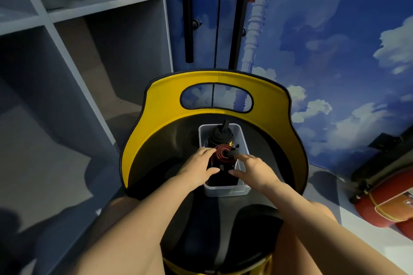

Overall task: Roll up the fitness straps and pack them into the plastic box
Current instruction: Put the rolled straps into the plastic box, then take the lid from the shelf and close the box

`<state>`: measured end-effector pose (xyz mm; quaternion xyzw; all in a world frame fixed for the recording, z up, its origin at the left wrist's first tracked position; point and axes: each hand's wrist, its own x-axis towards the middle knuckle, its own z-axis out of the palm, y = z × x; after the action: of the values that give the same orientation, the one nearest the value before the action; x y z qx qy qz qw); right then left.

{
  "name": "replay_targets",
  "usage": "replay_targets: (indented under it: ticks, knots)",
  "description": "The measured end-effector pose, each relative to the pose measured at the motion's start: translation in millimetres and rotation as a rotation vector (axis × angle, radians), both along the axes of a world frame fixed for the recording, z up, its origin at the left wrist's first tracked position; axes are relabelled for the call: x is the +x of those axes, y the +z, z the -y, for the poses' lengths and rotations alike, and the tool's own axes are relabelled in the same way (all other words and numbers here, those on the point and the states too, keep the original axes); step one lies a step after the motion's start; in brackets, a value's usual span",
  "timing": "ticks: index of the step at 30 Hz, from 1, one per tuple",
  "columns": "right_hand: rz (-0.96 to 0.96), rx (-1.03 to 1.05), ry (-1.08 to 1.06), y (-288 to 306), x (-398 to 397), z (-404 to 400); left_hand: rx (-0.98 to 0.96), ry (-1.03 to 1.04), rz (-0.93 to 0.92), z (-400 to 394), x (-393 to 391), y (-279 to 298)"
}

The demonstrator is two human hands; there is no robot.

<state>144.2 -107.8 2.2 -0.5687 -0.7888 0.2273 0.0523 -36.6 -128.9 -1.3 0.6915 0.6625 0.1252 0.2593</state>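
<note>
- Head view, looking down: a clear plastic box [223, 188], rectangular with rounded corners and see-through walls, sits on the dark round seat [169, 140] of a chair with a curved yellow backrest [161, 105] that has an oval cut-out.
- A red strap roll [222, 153], a flat spiral of webbing with dark edges, stands at the middle of the box, its black tail sticking out to the right.
- Behind it, at the far end of the box, a black strap roll [220, 135] lies coiled, one loose end pointing up past the rim.
- The left hand [197, 166] curls round the red roll from the left, thumb low at the front.
- The right hand [252, 166] meets it from the right, forefinger stretched to the black tail and thumb at the roll's front; it pinches the roll.
- Dark fabric under the hands fills the near half of the box; its shape is hard to make out.
- Grey shelves [67, 13] stand at left; a red cylinder [388, 205] is cut off at the right edge.
</note>
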Motion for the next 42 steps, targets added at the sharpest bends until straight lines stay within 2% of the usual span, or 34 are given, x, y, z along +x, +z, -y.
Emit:
replay_targets:
  ticks: [4, 9, 27, 34, 42]
  knots:
    - [-0.002, 0.114, 0.067, 27.5, -13.7, 0.9, 0.096, -0.023, -0.154, 8.3, -30.2, 28.1]
    - [-0.076, 0.219, 0.142, 64.7, -38.1, 4.2, 0.17, 0.039, -0.131, 28.2, -73.1, 67.5]
    - [-0.215, 0.556, 0.49, 212.6, -181.3, 26.0, 0.39, 0.273, -0.295, 104.0, -187.2, 210.7]
    - [-0.274, 0.604, 0.641, 260.2, -259.4, 50.7, 0.534, 0.443, -0.458, 143.4, -249.7, 248.9]
    - [-0.361, 0.538, 0.801, 284.6, -352.4, 87.4, 0.594, 0.74, -0.477, 202.9, -332.0, 281.7]
